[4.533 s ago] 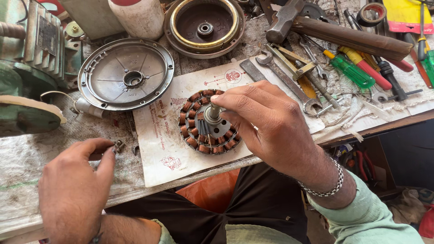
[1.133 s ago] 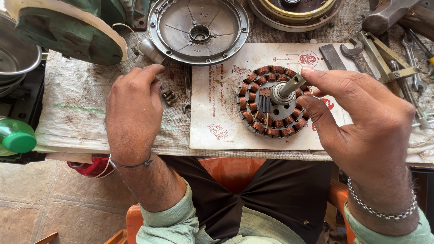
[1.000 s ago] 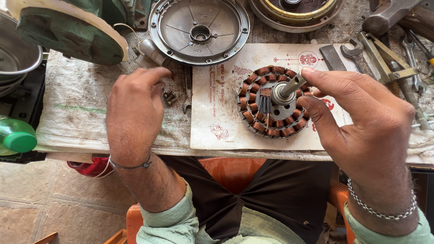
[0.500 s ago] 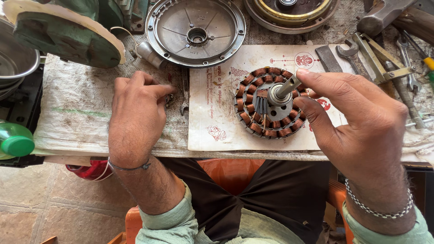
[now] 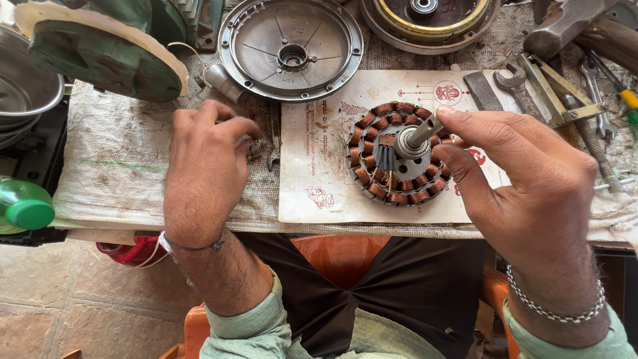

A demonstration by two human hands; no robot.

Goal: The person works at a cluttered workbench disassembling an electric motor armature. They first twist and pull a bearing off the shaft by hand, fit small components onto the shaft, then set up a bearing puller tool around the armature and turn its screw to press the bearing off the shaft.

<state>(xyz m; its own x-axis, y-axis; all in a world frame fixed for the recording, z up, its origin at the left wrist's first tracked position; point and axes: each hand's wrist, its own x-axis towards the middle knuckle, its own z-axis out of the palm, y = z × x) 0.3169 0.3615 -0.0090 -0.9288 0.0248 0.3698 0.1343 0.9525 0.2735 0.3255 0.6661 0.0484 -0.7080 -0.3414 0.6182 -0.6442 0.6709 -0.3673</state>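
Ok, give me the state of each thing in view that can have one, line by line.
Stator: lying flat on the printed paper, copper coils up.
Shaft: tilted, pinched by the right hand.
Left hand: fingers curled on small metal parts on the cloth.
Round metal cover: off, lying open side up.
Green bottle: capped, lying on its side.
Spanner: lying unused.

A cream printed paper sheet with red markings lies flat on the bench, near the front edge. At far left stands what looks like a green plastic bottle, green-capped.
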